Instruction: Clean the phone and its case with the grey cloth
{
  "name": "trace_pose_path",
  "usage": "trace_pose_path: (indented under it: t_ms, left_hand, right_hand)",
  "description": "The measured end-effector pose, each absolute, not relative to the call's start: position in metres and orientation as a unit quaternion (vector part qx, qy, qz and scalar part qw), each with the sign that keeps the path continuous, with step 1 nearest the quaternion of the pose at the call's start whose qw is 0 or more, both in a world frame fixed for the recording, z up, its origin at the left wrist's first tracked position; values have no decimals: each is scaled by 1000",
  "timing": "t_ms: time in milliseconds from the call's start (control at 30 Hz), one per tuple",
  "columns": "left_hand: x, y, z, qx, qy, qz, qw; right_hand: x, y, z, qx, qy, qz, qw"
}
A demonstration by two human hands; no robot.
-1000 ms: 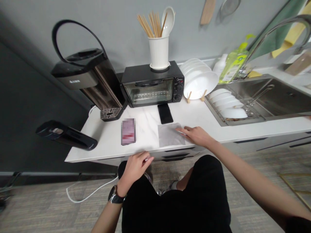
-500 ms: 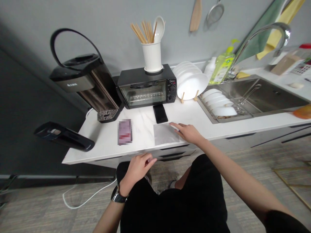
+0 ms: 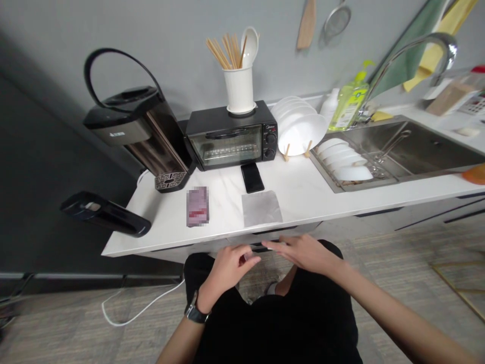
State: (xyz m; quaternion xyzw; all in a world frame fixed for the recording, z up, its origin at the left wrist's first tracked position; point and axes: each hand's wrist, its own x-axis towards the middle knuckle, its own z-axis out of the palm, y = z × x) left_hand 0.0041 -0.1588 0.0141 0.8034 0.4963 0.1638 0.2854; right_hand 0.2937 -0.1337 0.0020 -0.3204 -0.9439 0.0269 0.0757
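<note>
My left hand (image 3: 232, 269), with a watch (image 3: 196, 308) on its wrist, hovers in front of the counter edge above my lap. Its fingers are curled and the thumb sticks out; a small, unclear thing shows within them. Facing it, my right hand (image 3: 303, 251) is held with fingers close together and a little pale thing at the fingertips, too small to name. Beyond the hands, a thin greyish square sheet (image 3: 261, 209) lies flat at the counter's front, untouched. Behind the sheet lies a black phone (image 3: 252, 177). A blurred purplish packet (image 3: 197, 206) rests to the left.
On the white counter (image 3: 223, 202) stand a dark drink dispenser (image 3: 151, 136), a toaster oven (image 3: 231, 144) bearing a white utensil holder (image 3: 239, 91), and racked plates (image 3: 299, 134). A dark bottle-shaped object (image 3: 106, 215) is at left. The sink (image 3: 424, 146) holds stacked bowls (image 3: 350, 173).
My right hand has left the sheet and drawn back toward my body, close to the left hand. The left hand has shifted slightly right. The sheet stays on the counter.
</note>
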Motion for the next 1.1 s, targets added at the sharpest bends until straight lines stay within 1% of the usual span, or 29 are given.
trace_pose_path:
  t_ms: [67, 167, 233, 333, 433, 533, 600, 633, 733, 833, 967, 1100]
  left_hand:
    - [19, -158, 16, 820, 458, 167, 300]
    - [35, -158, 15, 836, 412, 168, 323]
    - [41, -159, 11, 839, 389, 168, 341]
    - [48, -163, 1, 850, 365, 149, 350]
    - [52, -170, -7, 840, 387, 127, 358]
    - [50, -175, -10, 802, 424, 146, 395]
    - [44, -176, -9, 768, 435, 169, 439]
    - [40, -176, -9, 748, 443, 180, 461]
    - [25, -176, -9, 695, 478, 208, 496]
    - [14, -177, -13, 668, 502, 220, 504]
    - [8, -178, -23, 666, 515, 206, 499]
    - [3, -173, -27, 676, 512, 201, 490]
  right_hand:
    - [292, -152, -5, -297, -951, 37, 81]
    - [292, -168, -11, -302, -950, 44, 66]
    - [292, -175, -13, -301, -951, 50, 55]
    - [290, -185, -15, -287, -953, 73, 61]
    - [284, -192, -17, -291, -944, 136, 77]
    - [280, -191, -20, -296, -926, 214, 95]
    - [282, -181, -23, -312, -909, 241, 136]
    - [284, -172, -23, -331, -896, 242, 170]
    - [295, -129, -21, -411, -830, 218, 309]
    - [308, -65, -15, -434, -757, 229, 431]
    - [323, 28, -20, -461, -692, 240, 501]
    - [335, 97, -39, -495, -667, 238, 503]
